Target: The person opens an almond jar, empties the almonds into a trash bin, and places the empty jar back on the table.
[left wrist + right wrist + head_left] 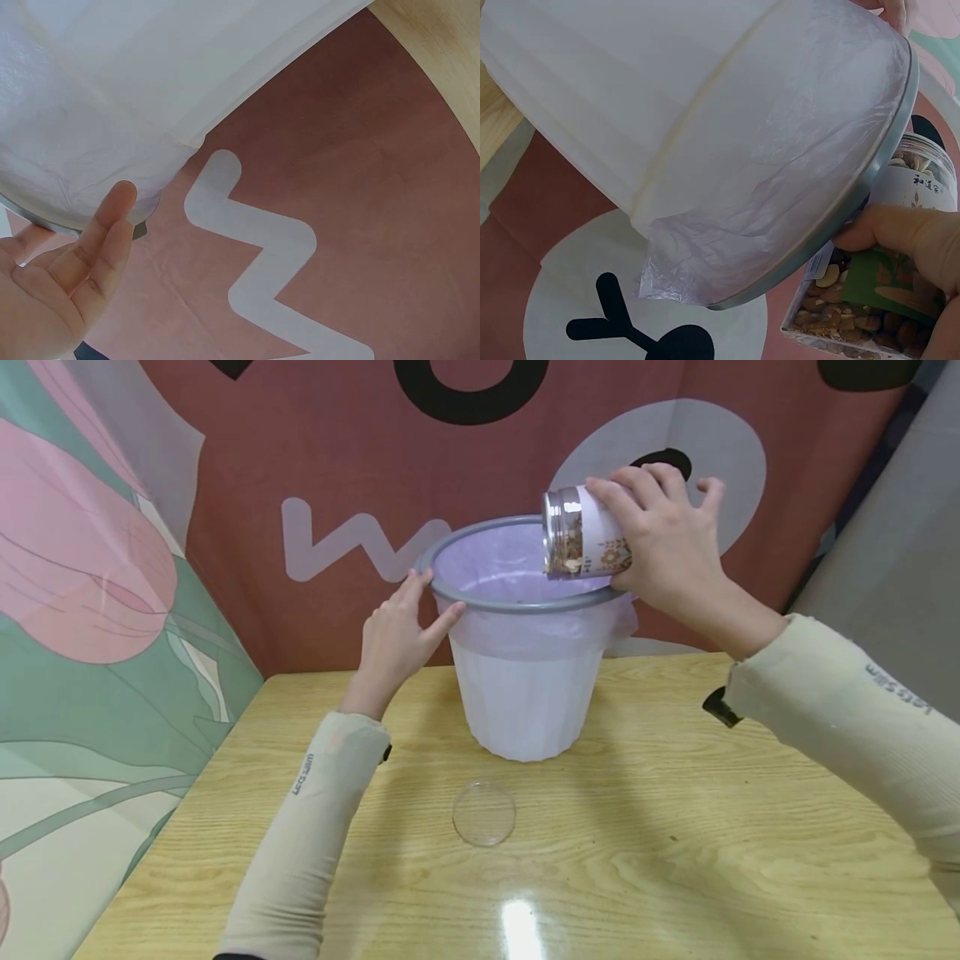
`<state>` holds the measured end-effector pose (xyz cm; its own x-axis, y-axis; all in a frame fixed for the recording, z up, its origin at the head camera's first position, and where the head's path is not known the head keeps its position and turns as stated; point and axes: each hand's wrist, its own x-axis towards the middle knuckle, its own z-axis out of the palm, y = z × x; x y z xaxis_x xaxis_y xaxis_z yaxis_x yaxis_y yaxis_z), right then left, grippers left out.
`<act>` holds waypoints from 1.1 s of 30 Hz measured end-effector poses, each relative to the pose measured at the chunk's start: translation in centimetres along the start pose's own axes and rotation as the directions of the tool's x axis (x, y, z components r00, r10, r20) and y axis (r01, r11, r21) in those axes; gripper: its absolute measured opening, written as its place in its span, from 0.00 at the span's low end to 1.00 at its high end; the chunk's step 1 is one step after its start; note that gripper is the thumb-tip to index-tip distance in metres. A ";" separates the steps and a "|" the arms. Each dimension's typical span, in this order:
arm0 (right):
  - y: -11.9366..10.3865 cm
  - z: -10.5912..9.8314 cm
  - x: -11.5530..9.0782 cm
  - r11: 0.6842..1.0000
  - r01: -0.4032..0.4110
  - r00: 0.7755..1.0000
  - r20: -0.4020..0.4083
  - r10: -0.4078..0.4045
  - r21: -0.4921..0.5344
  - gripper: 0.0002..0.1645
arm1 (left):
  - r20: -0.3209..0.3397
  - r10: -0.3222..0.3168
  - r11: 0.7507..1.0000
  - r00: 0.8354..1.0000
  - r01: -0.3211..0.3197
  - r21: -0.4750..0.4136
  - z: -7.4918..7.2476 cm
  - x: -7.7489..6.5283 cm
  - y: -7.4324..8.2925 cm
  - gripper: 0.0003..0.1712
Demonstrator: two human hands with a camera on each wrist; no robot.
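Note:
My right hand grips a clear jar of nuts with a white label. The jar lies tipped on its side, its mouth pointing left over the opening of a white trash bin. Nuts show through its wall in the right wrist view. A thin pale purple bag lines the bin and folds over its grey rim. At the rim's left side rests my left hand, fingers and thumb spread along it. In the left wrist view its fingers lie against the outside of the bag.
A clear round lid lies flat on the wooden table in front of the bin. Behind the bin hangs a red printed cloth, and a floral one hangs at the left.

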<state>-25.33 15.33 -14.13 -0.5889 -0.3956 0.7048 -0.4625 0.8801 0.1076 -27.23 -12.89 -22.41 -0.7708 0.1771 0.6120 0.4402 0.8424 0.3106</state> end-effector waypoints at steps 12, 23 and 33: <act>0.1 0.1 0.0 1.000 0.022 1.000 -0.005 -0.022 -0.016 0.53 | -0.005 0.005 1.000 1.000 -0.005 0.004 0.1 0.0 0.0 0.40; 0.2 0.0 -0.1 0.999 0.040 0.999 -0.013 -0.040 -0.018 0.53 | 0.004 0.002 1.000 1.000 -0.002 0.004 0.0 0.0 0.1 0.40; 0.2 0.1 -0.1 0.998 0.052 0.999 0.002 -0.052 -0.042 0.54 | 0.001 0.003 1.000 1.000 -0.003 0.005 0.0 0.0 0.1 0.40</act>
<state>-25.42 15.56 -14.23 -0.5652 -0.4413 0.6970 -0.4639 0.8687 0.1737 -27.21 -12.77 -22.40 -0.7701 0.1800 0.6120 0.4401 0.8444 0.3055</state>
